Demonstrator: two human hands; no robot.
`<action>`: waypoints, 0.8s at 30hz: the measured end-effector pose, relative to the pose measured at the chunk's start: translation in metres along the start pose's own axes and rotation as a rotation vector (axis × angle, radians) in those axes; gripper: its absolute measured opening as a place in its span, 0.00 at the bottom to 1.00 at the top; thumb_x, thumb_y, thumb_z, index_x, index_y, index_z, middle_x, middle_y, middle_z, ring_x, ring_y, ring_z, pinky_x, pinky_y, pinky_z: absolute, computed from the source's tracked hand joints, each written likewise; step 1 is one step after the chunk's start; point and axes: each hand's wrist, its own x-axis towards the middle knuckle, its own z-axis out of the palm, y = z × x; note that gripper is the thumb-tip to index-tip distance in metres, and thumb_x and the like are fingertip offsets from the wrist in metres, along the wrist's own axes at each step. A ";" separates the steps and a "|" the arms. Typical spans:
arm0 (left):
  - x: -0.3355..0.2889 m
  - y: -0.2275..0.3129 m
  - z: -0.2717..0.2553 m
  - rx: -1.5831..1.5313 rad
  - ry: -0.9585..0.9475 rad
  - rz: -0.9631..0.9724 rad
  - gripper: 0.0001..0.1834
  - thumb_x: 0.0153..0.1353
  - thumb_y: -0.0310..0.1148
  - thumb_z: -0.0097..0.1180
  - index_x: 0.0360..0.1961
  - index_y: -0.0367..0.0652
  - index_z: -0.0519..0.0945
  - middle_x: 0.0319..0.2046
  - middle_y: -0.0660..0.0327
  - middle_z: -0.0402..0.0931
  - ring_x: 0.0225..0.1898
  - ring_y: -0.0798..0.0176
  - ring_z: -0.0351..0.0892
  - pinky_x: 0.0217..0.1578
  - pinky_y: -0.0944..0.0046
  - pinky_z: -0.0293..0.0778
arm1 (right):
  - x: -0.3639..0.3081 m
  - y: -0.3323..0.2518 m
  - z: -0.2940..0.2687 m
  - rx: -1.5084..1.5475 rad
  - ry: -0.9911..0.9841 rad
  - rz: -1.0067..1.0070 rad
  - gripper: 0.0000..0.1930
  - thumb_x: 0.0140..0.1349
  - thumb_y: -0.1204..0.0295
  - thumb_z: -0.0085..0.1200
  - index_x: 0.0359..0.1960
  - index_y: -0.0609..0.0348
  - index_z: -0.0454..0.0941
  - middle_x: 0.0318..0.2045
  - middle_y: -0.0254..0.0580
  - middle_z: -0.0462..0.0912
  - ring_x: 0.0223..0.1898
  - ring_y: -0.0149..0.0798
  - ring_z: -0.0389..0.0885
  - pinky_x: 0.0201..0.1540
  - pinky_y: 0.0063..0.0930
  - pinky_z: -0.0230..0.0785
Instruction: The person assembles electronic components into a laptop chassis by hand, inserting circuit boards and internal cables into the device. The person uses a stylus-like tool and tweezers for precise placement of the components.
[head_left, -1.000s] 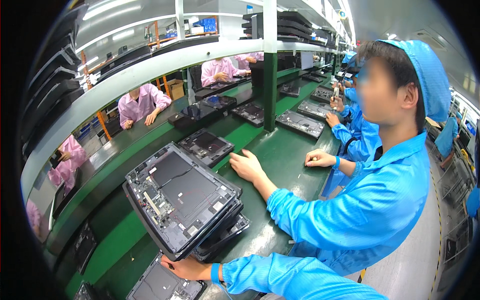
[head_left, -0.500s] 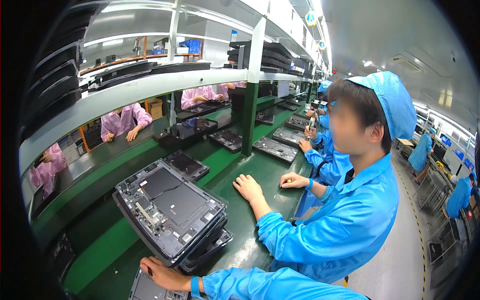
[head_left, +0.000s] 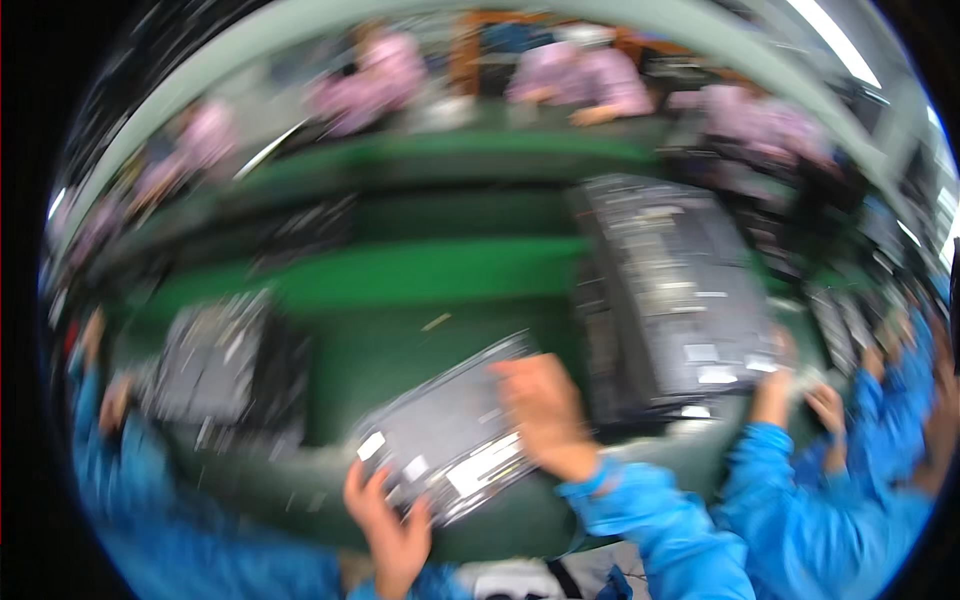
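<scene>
Everything is blurred by motion. In front of me an opened laptop base, dark with white labels along its near edge, lies tilted on the green bench. My left hand touches its near left edge, thumb and fingers spread apart. Over its right part is my right hand, fingers curled closed; whether something small is in them is hidden. To the right stands a tall stack of similar laptop bases, its top one showing a board and labels.
Another stack of laptop bases stands at the left, beside a co-worker's blue sleeve. Close on my right another co-worker's arm reaches to the tall stack. People in pink sit across the bench. A pale shelf beam arches overhead.
My view has swung left and down. My left hand has come into view at the laptop base. My right hand, earlier beside the stack, is now over the laptop base, which shows more fully.
</scene>
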 end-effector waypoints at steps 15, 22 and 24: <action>0.034 0.002 -0.018 0.152 -0.176 0.260 0.10 0.52 0.32 0.73 0.37 0.51 0.88 0.49 0.66 0.79 0.54 0.55 0.74 0.62 0.47 0.61 | -0.045 -0.034 0.028 0.133 -0.521 -0.195 0.09 0.58 0.79 0.69 0.40 0.62 0.87 0.32 0.43 0.88 0.29 0.40 0.86 0.31 0.29 0.78; 0.036 0.007 -0.017 0.147 -0.196 0.162 0.09 0.57 0.31 0.71 0.39 0.48 0.85 0.44 0.68 0.81 0.52 0.59 0.75 0.54 0.54 0.60 | -0.054 -0.037 0.030 -0.205 -0.418 -0.513 0.12 0.53 0.77 0.69 0.40 0.60 0.84 0.32 0.35 0.84 0.28 0.34 0.83 0.28 0.26 0.77; 0.039 0.009 -0.018 0.158 -0.205 0.162 0.09 0.57 0.31 0.71 0.38 0.48 0.84 0.44 0.68 0.81 0.51 0.59 0.76 0.54 0.54 0.60 | -0.057 -0.039 0.030 -0.249 -0.411 -0.527 0.13 0.52 0.77 0.70 0.40 0.60 0.84 0.32 0.34 0.84 0.28 0.33 0.82 0.27 0.26 0.76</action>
